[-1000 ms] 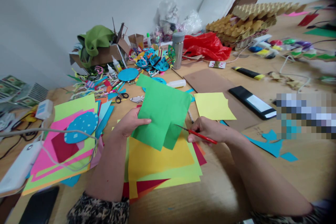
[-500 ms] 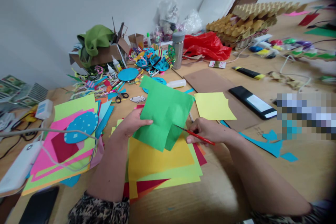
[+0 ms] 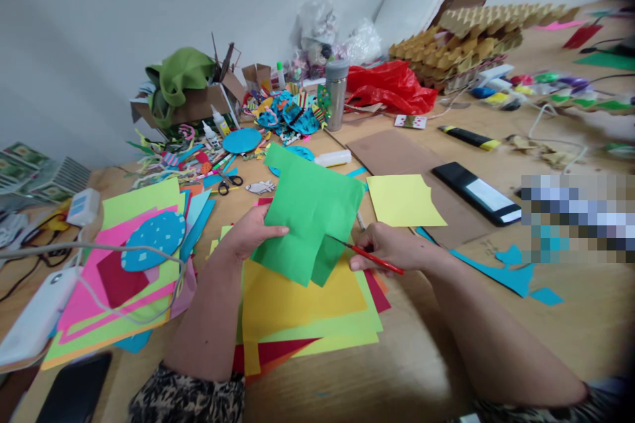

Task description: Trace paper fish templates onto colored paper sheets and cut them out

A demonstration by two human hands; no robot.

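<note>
Because my left hand (image 3: 253,232) pinches the green sheet (image 3: 302,198) by its left edge, thumb across the front and fingers hidden behind, the paper stands tilted in front of me, above the golden sheet (image 3: 302,304) on the coloured stack; I can't tell whether its lower corners touch. My right hand (image 3: 381,248) is closed around a red-handled tool (image 3: 377,260), which I take for scissors, though I can't make out whether its blades are apart. Its dark tip sits at the top of a slit running up from the sheet's lower edge, and the flap on the right falls darker and angled back. I judge that holding at the opposite side keeps the paper taut and my thumb well away from the metal. The sheet's top corner reaches over toward the blue paper and white tube (image 3: 333,158) beyond, so there seems little space that way. To my right, the pale yellow sheet (image 3: 404,201) lies partly over the brown board (image 3: 381,152), near my knuckles. The easiest room for my right wrist looks to be lower down, over the wooden tabletop (image 3: 397,357) between my forearms, right of the stack.
</note>
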